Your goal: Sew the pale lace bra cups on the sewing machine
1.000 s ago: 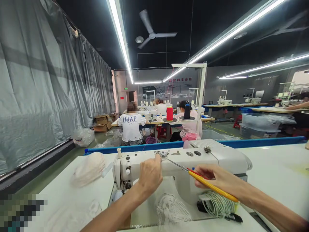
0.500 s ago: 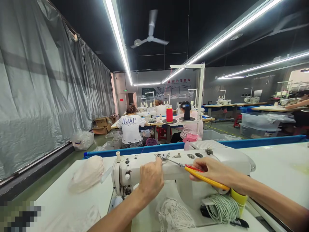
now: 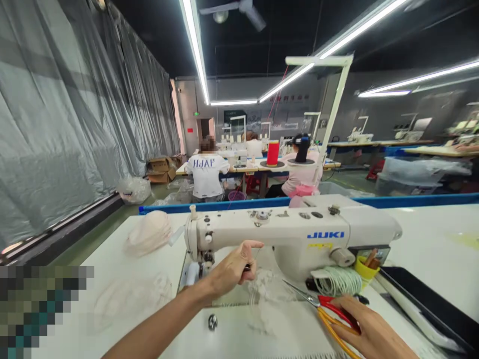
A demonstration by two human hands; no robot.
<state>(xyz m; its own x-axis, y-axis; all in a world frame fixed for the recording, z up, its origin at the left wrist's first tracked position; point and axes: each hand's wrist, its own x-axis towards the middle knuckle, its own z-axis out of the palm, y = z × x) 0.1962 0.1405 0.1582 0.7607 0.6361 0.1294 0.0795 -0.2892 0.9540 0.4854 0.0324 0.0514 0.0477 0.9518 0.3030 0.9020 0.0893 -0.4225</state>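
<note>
In my right hand (image 3: 364,324) is a pair of scissors (image 3: 318,301) with red and orange handles, its blades pointing left over the table. My left hand (image 3: 239,264) is in front of the white sewing machine (image 3: 254,229), index finger stretched to the right and the other fingers curled. A small dark thing shows at those curled fingers, too little of it to name. White lace (image 3: 264,299) lies below that hand on the machine bed. A small metal part (image 3: 212,322), like a bobbin case, rests on the table to the lower left.
A coil of pale green cord (image 3: 339,280) and a yellow cup (image 3: 364,271) stand by the machine's right end. Pale stacked fabric pieces (image 3: 149,232) lie on the left. Red (image 3: 273,153) and black (image 3: 302,148) thread cones stand behind; co-workers sit beyond.
Both hands have left the top of the machine and come down towards the table. The scissors moved down with my right hand. The view has tilted lower, and the metal part now shows.
</note>
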